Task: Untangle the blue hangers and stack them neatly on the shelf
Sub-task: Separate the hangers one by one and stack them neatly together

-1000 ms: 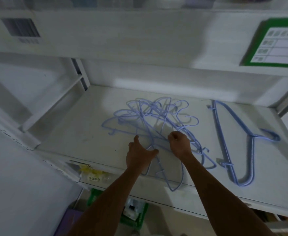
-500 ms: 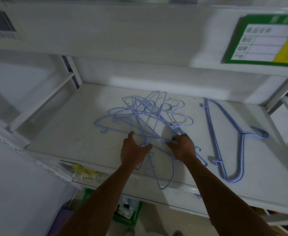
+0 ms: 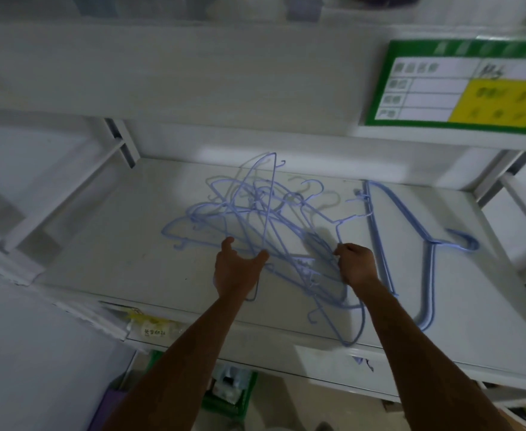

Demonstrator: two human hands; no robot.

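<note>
You have bare shelf [image 3: 100,259] left of the tangle [image 3: 268,213]. On the right, stacked hangers [image 3: 431,242] block you. The upper shelf board [image 3: 193,73] caps overhead.

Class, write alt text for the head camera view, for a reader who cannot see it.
Two bare hands work at a tangle of blue hangers on a white shelf: the left hand grips wires at its near edge, and the right hand pinches a wire on its right side. More stacked hangers lie further right, below a green label.

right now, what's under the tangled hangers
The bare white shelf shows through the tangled hangers, with their shadows. The left hand and right hand hide small patches of it.
</note>
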